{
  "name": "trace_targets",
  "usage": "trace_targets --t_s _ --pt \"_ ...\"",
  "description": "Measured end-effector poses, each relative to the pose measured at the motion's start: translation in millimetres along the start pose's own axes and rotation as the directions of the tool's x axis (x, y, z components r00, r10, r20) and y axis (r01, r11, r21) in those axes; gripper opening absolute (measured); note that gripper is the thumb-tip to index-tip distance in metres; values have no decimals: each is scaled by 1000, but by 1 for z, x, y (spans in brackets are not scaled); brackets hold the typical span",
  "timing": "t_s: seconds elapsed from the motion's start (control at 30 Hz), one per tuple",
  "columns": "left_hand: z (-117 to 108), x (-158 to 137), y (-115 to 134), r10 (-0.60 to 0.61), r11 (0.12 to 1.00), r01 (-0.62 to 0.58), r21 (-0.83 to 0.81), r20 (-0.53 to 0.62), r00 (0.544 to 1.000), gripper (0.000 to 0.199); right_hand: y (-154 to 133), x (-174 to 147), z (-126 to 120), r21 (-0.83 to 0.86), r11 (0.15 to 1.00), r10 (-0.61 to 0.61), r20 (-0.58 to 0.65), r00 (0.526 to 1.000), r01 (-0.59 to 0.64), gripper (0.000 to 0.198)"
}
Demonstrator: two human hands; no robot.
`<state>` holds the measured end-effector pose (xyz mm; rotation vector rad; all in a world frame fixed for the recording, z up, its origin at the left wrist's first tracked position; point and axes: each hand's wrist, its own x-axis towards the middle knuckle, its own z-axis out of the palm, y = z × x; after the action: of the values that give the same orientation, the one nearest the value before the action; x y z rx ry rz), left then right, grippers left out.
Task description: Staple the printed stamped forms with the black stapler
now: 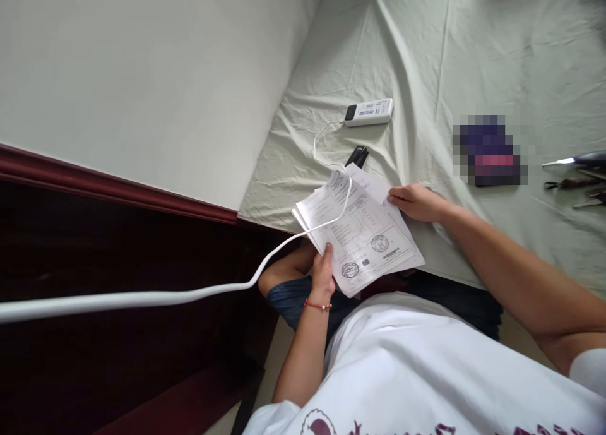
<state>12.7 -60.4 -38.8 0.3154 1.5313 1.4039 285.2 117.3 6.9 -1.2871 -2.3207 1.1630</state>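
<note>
- Papers (362,233): loose stack of printed sheets with round stamps, lying at the near edge of the bed (473,62), overhanging it toward the person's lap.
- Left hand (322,273): at 7 o'clock of the stack, fingers closed on the lower left corner, thumb on top of the sheet. Red bead bracelet (317,305) on the wrist.
- Right hand (416,201): at 2 o'clock of the stack, resting palm-down on the bed sheet, fingers loosely curled, tips touching the stack's right edge; cannot tell whether it grips any page.
- White cable (142,296): runs in from 9 o'clock, crosses over the top of the papers, thinner lead curves up to a white charger block (369,112) at 12 o'clock of the stack.
- Small black object (357,155): just beyond the stack's far corner, partly hidden.
- Metal tools (577,176): well apart at 3 o'clock, at the frame edge.
- Blurred dark patch (490,149): between tools and papers; contents not readable.
</note>
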Motion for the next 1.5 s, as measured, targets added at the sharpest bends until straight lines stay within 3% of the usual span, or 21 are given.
trace_targets --t_s 0.2,0.43,0.6,0.7,0.87,1.07,1.2,1.3,1.37,1.43,1.5 --pt "-1 1 -4 27 997 -31 68 67 997 72 0 -2 -2 34 999 8 29 1000 -9 33" --pt "-17 -15 -4 -34 973 -13 229 199 979 65 0 -1 3 -16 999 39 -98 994 -41 35" --pt "-19 -8 -5 185 930 -210 301 112 976 57 2 -1 -3 71 997 10 0 1000 -10 35" --pt "-16 -2 -6 224 925 -243 293 96 970 58 3 -2 -6 107 994 -14 24 1000 12 37" --pt "-2 -11 -10 141 975 -157 160 110 984 72 5 -4 -6 97 993 -70 96 993 61 38" --pt "8 -25 -11 -119 988 138 -65 236 964 83 3 -10 -10 195 978 -103 180 978 68 52" --pt "9 -24 -13 -247 956 280 -88 275 929 81 -2 -12 -6 292 955 -81 96 992 50 67" --pt "13 -24 -14 -272 957 288 -19 276 922 77 -4 -9 0 254 965 -69 -14 997 71 59" --pt "19 -25 -14 -281 959 282 38 289 915 74 -3 -7 2 245 969 -38 -17 999 41 53" --pt "24 -28 -13 -272 962 259 83 316 909 73 -1 -7 0 361 933 -18 63 998 -6 51" --pt "26 -31 -10 -247 968 219 120 340 907 71 2 -9 -4 531 844 -31 186 982 -74 52"
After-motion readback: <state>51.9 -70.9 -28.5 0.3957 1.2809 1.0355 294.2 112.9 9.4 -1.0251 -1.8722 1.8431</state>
